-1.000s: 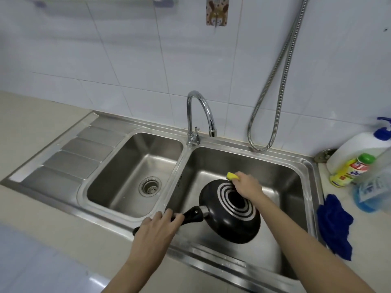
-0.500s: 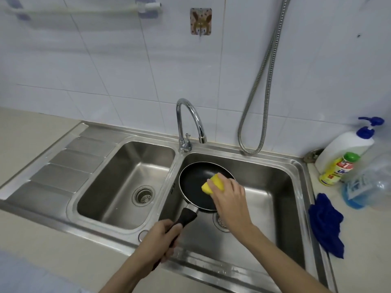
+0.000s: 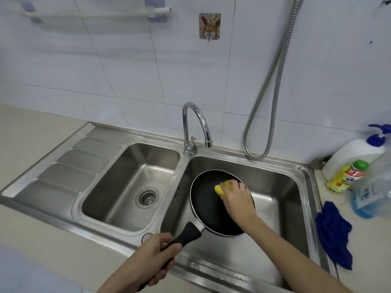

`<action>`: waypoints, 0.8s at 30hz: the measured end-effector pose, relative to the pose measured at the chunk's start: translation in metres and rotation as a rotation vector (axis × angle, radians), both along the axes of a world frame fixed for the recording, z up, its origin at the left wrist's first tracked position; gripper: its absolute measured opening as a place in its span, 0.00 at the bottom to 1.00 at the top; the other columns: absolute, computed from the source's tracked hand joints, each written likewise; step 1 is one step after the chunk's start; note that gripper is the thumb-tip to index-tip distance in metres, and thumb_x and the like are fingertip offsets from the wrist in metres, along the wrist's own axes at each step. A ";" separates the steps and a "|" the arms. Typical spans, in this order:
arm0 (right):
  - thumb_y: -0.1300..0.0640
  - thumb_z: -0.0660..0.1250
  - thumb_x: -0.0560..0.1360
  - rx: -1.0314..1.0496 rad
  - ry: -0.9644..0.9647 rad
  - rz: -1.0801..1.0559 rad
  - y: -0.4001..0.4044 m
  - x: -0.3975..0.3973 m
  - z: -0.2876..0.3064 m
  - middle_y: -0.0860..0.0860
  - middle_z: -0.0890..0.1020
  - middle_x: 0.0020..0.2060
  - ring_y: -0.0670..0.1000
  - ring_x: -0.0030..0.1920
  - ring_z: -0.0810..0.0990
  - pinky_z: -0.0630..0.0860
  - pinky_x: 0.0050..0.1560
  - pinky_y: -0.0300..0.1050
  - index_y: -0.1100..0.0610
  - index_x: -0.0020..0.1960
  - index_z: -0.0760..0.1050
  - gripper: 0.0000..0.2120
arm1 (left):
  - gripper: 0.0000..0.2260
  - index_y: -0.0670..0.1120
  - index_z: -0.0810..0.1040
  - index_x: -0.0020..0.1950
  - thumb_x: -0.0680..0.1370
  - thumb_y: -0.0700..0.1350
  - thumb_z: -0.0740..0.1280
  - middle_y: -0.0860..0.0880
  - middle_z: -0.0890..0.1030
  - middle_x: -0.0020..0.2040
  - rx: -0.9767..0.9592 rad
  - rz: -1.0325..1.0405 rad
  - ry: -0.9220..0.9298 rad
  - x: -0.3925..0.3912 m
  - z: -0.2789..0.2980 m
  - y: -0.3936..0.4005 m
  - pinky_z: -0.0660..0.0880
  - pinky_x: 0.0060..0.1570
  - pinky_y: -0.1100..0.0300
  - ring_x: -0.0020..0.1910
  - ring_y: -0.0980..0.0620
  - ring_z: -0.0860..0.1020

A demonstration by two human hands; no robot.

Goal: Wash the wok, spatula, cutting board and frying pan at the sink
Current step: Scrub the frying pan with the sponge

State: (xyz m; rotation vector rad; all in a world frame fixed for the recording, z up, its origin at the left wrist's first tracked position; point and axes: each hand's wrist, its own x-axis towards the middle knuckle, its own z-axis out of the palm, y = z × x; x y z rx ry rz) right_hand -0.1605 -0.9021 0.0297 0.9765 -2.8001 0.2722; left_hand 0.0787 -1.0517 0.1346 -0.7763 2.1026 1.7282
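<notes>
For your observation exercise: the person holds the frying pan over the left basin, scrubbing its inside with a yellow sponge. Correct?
Not quite. The head view shows the frying pan over the right basin, not the left. The yellow sponge detail stands.

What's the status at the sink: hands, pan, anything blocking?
Left hand grips pan handle. Right hand presses yellow sponge inside frying pan, held over right basin. Nothing in the way.

Little proved legible. On the yellow bottle (image 3: 345,178) with the green cap, a red label patch carried what looked like a "7", with blurred blue lettering beneath. On the clear bottle (image 3: 373,192), label print too blurred to read.
</notes>
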 end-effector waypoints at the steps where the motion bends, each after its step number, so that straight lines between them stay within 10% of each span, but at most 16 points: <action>1: 0.53 0.74 0.69 -0.098 -0.061 -0.027 -0.006 0.005 0.000 0.58 0.79 0.51 0.60 0.42 0.77 0.77 0.40 0.53 0.55 0.59 0.78 0.19 | 0.11 0.46 0.67 0.39 0.79 0.47 0.64 0.46 0.72 0.29 -0.028 -0.008 0.018 -0.004 0.000 0.004 0.57 0.19 0.66 0.20 0.52 0.64; 8: 0.52 0.65 0.76 -0.301 -0.581 0.314 -0.024 0.017 0.023 0.49 0.77 0.60 0.52 0.59 0.75 0.68 0.63 0.44 0.46 0.64 0.76 0.17 | 0.11 0.44 0.69 0.38 0.79 0.45 0.63 0.47 0.72 0.28 0.032 0.143 0.049 -0.030 -0.009 0.025 0.58 0.18 0.66 0.19 0.53 0.64; 13: 0.49 0.63 0.75 0.309 -0.191 0.211 0.026 -0.012 0.023 0.50 0.76 0.60 0.57 0.58 0.73 0.69 0.57 0.51 0.44 0.63 0.75 0.16 | 0.11 0.45 0.69 0.37 0.79 0.46 0.64 0.46 0.72 0.30 -0.010 0.121 0.034 -0.016 -0.004 0.005 0.58 0.20 0.66 0.20 0.52 0.64; 17: 0.53 0.71 0.71 -0.025 0.031 0.021 0.032 -0.015 0.006 0.55 0.80 0.51 0.59 0.44 0.78 0.76 0.42 0.53 0.51 0.55 0.80 0.13 | 0.12 0.49 0.69 0.35 0.78 0.46 0.64 0.46 0.73 0.28 -0.089 -0.048 0.056 -0.015 0.005 0.016 0.59 0.18 0.65 0.19 0.51 0.65; 24: 0.51 0.64 0.76 -0.296 -0.412 0.200 0.023 0.013 0.012 0.46 0.75 0.62 0.53 0.58 0.73 0.68 0.62 0.46 0.45 0.64 0.75 0.16 | 0.10 0.44 0.70 0.40 0.79 0.45 0.63 0.48 0.73 0.28 -0.040 -0.041 0.050 -0.039 -0.006 0.046 0.59 0.18 0.66 0.20 0.52 0.65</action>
